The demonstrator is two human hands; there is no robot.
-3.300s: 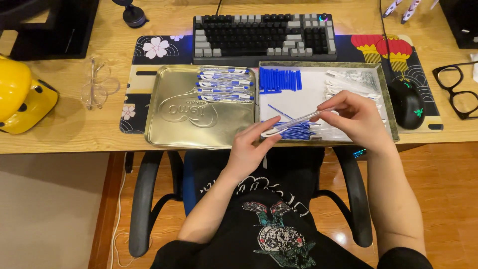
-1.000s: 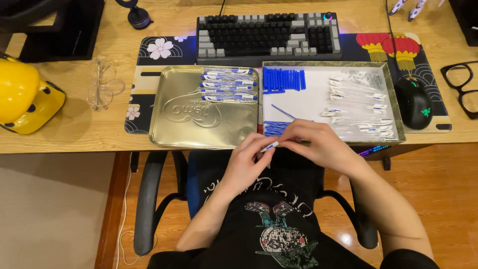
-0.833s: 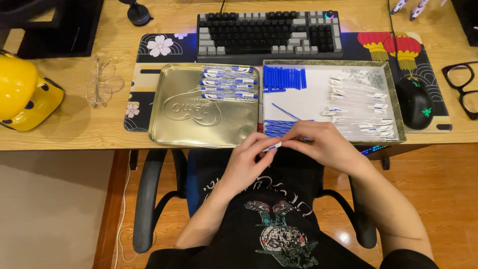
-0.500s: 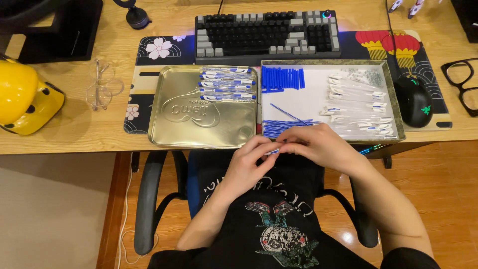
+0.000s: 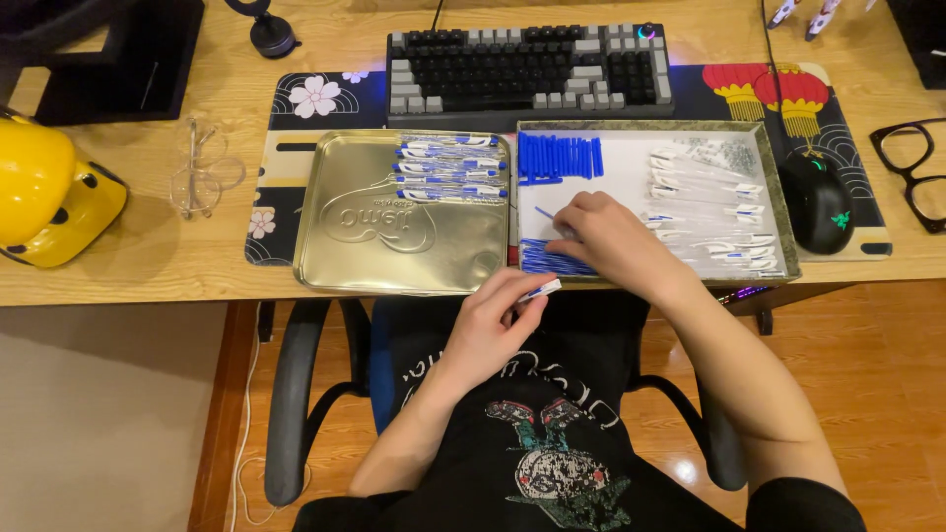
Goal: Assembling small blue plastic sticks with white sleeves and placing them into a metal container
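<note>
My left hand [image 5: 493,325] is below the desk edge, shut on a clear pen barrel [image 5: 540,290] with a blue part at its end. My right hand [image 5: 606,236] reaches into the white-lined tin tray [image 5: 778,197], its fingers down on a loose blue refill [image 5: 545,212] beside a pile of blue refills [image 5: 547,261]; whether it grips one I cannot tell. In that tray also lie a row of blue caps [image 5: 560,158] and several clear pen barrels [image 5: 714,212]. On the gold tin lid [image 5: 394,246] to the left rest several finished blue-and-white pens [image 5: 448,169].
A keyboard [image 5: 527,74] lies behind the trays on a patterned desk mat [image 5: 281,148]. A black mouse [image 5: 818,202] and black glasses [image 5: 912,172] are at the right. Clear glasses [image 5: 202,167] and a yellow helmet [image 5: 44,192] sit at the left. My chair's armrests [image 5: 291,394] flank my lap.
My hands, earlier together at the desk edge working on one pen, have parted. My right hand has moved up into the tray; my left keeps the barrel.
</note>
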